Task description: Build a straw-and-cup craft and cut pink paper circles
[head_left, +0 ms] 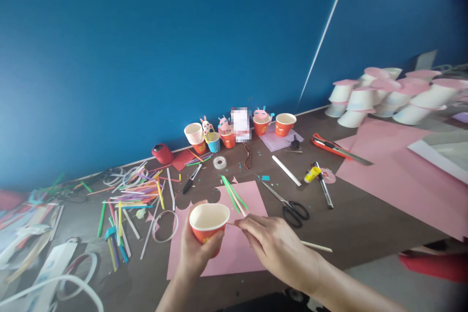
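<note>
My left hand (197, 253) is wrapped round a red paper cup (209, 222) with a cream inside, its mouth tilted toward me. My right hand (268, 241) pinches a thin wooden stick (234, 224) just right of the cup; the stick's tip is close to the cup's side, and whether it touches is unclear. Beneath both hands lies a pink paper sheet (223, 269) with curved cut-outs along its upper left edge. Green and white straws (234, 195) rest on it beyond the cup. Black-handled scissors (292, 209) lie to the right.
Many loose straws (139, 190) spread on the left, near a glue gun (24, 241). Cups with decorated figures (224, 131) line the blue wall. A utility knife (331, 147), glue (312, 174) and large pink sheets (395, 175) are at right, below stacked white cups (360, 100).
</note>
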Demonstrator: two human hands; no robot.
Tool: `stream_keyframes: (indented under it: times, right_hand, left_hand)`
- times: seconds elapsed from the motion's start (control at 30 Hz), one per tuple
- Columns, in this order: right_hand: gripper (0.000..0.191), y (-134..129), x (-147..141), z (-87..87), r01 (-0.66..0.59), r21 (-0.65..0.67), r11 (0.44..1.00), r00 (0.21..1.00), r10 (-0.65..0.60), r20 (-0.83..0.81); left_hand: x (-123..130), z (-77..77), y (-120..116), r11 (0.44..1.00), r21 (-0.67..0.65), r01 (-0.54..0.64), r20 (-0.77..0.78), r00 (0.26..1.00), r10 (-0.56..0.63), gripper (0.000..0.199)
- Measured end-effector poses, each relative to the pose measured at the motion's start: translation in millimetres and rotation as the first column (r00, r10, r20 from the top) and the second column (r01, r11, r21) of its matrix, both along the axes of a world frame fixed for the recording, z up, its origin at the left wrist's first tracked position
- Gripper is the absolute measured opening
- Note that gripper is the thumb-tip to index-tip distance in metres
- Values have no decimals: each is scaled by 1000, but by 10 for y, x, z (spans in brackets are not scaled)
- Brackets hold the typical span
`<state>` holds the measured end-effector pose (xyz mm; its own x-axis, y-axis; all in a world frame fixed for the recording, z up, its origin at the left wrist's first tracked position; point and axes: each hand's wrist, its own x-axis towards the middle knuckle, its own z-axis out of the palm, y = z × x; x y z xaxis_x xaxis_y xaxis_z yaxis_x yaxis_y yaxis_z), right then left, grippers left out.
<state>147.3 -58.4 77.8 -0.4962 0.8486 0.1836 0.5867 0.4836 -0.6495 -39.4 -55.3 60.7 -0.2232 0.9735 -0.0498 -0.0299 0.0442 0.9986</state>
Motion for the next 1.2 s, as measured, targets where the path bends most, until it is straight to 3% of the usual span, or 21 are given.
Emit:
stream_keyframes:
  times: [0.1, 0.2, 0.33, 0.57, 0.8, 0.87, 0.97, 1.03, 1.13, 1.2]
  right_hand:
    - [34, 17, -37, -44, 16, 32, 999, 997, -19, 74]
    - [35, 41, -68, -68, 35, 36, 999, 993, -39, 112]
    - [31, 71, -83, -82, 51, 18, 999, 994, -52, 96]
    - [23, 134, -62, -91, 53, -194, 980, 995, -67, -68]
    - [18, 185, -105, -244, 3, -440, 898, 960, -126, -250]
    - [19, 173, -121, -277, 23, -385, 923, 962, -125, -241]
    - [25, 128, -129, -288, 45, -106, 993, 990, -59, -132]
    - [28, 97, -132, -282, 22, 56, 998, 1000, -23, 10]
    - [27, 72, -138, -277, 2, 134, 991, 982, -27, 184]
    - [26, 77, -139, -276, 14, 122, 992, 981, -37, 191]
  left_hand:
    - [19, -111, 30, 996, -89, -3, 42, 999, 6, 65]
    - [26, -237, 49, 980, -197, 32, 209, 978, 10, 65]
    - [46, -302, 39, 969, -235, 80, 293, 956, -8, 62]
    - [65, -190, 12, 971, -235, 49, 200, 980, -1, 66]
    - [-8, -280, 1, 994, -106, 4, -28, 1000, -7, 58]
    - [-13, -300, 4, 999, -49, -1, -65, 998, -2, 58]
    - [12, -305, 7, 997, -78, -27, -28, 999, 25, 57]
    - [41, -308, 6, 990, -135, -28, 6, 1000, 29, 54]
    - [75, -336, 6, 985, -174, -22, 8, 1000, 24, 47]
    - [80, -371, 11, 986, -164, -3, 36, 999, 9, 47]
